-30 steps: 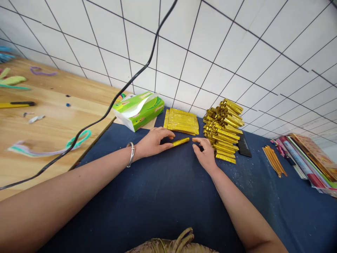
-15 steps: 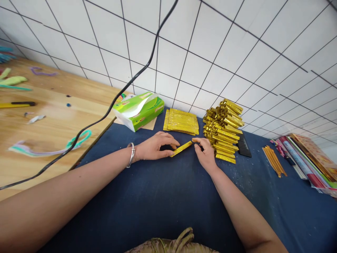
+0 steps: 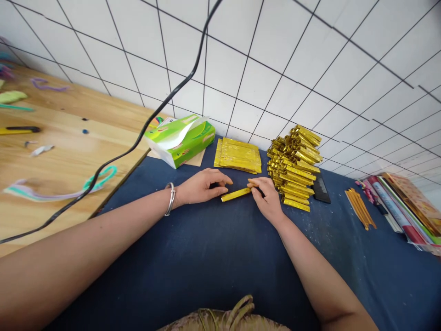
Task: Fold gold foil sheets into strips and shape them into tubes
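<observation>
A narrow folded strip of gold foil paper (image 3: 235,195) slants slightly over the dark blue tabletop. My right hand (image 3: 267,197) pinches its right end between thumb and fingers. Just off the strip's left end is my left hand (image 3: 206,186), thumb and fingers parted with nothing between them; a silver bangle circles that wrist. Beyond the hands lies a flat stack of gold foil sheets (image 3: 239,156). To the right of my right hand rises a pile of folded gold strips (image 3: 294,168), many layers high.
A green tissue pack (image 3: 186,140) stands behind my left hand. A black cable (image 3: 168,99) crosses the view at the left. Behind the pile is a dark flat object (image 3: 321,187). Farther right are brown sticks (image 3: 360,208) and books (image 3: 401,211). A wooden table (image 3: 69,138) adjoins on the left.
My left hand has come off the strip's left end. The strip, held at its right end by my right hand, has turned to lie more level. The view has shifted slightly.
</observation>
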`<control>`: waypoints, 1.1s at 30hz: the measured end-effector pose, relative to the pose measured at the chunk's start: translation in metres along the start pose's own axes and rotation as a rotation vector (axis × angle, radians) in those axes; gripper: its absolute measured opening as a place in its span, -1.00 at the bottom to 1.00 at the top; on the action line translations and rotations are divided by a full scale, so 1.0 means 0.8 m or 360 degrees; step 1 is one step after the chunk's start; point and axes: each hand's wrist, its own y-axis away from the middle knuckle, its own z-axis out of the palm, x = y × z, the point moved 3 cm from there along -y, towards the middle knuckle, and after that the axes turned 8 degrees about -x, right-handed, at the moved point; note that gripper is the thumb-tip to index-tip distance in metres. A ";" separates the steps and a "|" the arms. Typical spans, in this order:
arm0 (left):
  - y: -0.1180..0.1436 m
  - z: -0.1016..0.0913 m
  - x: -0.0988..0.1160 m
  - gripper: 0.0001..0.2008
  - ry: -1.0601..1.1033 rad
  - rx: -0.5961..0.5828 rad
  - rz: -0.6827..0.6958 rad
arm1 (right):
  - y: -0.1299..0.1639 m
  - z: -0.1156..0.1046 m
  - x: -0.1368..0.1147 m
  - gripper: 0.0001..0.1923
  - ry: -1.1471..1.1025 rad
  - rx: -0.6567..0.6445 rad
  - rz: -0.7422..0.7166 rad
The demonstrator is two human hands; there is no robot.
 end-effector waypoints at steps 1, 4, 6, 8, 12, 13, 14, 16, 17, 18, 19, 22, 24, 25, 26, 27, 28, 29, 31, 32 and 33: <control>0.000 0.000 -0.001 -0.72 -0.0010 0.0010 -0.0024 | 0.000 -0.001 0.000 -0.70 0.0002 0.0043 0.0016; 0.000 0.001 -0.003 -0.73 -0.0035 0.0023 -0.0046 | 0.001 -0.003 -0.001 -0.76 0.0010 0.0134 0.0036; -0.001 0.001 -0.004 -0.73 -0.0039 0.0024 -0.0044 | 0.000 -0.003 -0.001 -0.76 0.0008 0.0128 0.0029; -0.001 0.001 -0.003 -0.74 -0.0039 0.0014 -0.0031 | 0.000 -0.001 -0.002 -0.78 0.0009 0.0103 0.0020; -0.001 0.002 -0.003 -0.78 -0.0049 -0.0031 0.0012 | -0.001 0.001 -0.002 -0.83 0.0016 0.0045 0.0009; -0.001 0.002 -0.003 -0.79 -0.0054 -0.0042 0.0016 | 0.000 0.001 -0.003 -0.84 0.0020 0.0029 0.0014; -0.002 0.002 -0.003 -0.80 -0.0058 -0.0053 0.0020 | 0.000 0.001 -0.003 -0.84 0.0023 0.0012 0.0018; -0.002 0.003 -0.004 -0.81 -0.0063 -0.0088 0.0038 | -0.001 0.001 -0.006 -0.84 0.0025 -0.0034 0.0003; -0.002 0.003 -0.003 -0.80 -0.0063 -0.0107 0.0056 | -0.001 0.001 -0.007 -0.83 0.0022 -0.0059 -0.0018; -0.002 0.004 -0.003 -0.79 -0.0061 -0.0127 0.0080 | -0.001 0.001 -0.009 -0.82 0.0018 -0.0083 -0.0046; -0.003 0.004 -0.003 -0.77 -0.0060 -0.0145 0.0103 | -0.002 0.000 -0.011 -0.80 0.0015 -0.0104 -0.0074; -0.002 0.004 -0.001 -0.70 -0.0054 -0.0196 0.0142 | -0.003 -0.001 -0.014 -0.78 0.0016 -0.0149 -0.0134; -0.002 0.005 0.001 -0.67 -0.0062 -0.0235 0.0149 | -0.003 -0.001 -0.015 -0.76 0.0030 -0.0204 -0.0159; -0.001 0.005 0.002 -0.66 -0.0069 -0.0255 0.0155 | -0.003 0.000 -0.015 -0.74 0.0040 -0.0241 -0.0177; -0.001 0.006 0.002 -0.66 -0.0077 -0.0275 0.0162 | -0.003 0.001 -0.015 -0.72 0.0053 -0.0281 -0.0196; -0.001 0.006 0.003 -0.67 -0.0085 -0.0290 0.0168 | -0.003 0.001 -0.016 -0.70 0.0069 -0.0319 -0.0217; -0.001 0.007 0.003 -0.67 -0.0091 -0.0305 0.0175 | -0.003 0.002 -0.016 -0.68 0.0087 -0.0351 -0.0238; -0.001 0.007 0.004 -0.68 -0.0093 -0.0311 0.0180 | -0.003 0.003 -0.016 -0.67 0.0107 -0.0377 -0.0258; -0.001 0.007 0.004 -0.70 -0.0090 -0.0320 0.0183 | -0.003 0.006 -0.017 -0.66 0.0146 -0.0420 -0.0283; -0.001 0.007 0.004 -0.70 -0.0085 -0.0324 0.0183 | -0.003 0.007 -0.017 -0.68 0.0158 -0.0433 -0.0293; -0.002 0.008 0.003 -0.71 -0.0081 -0.0325 0.0185 | -0.002 0.008 -0.018 -0.71 0.0163 -0.0442 -0.0302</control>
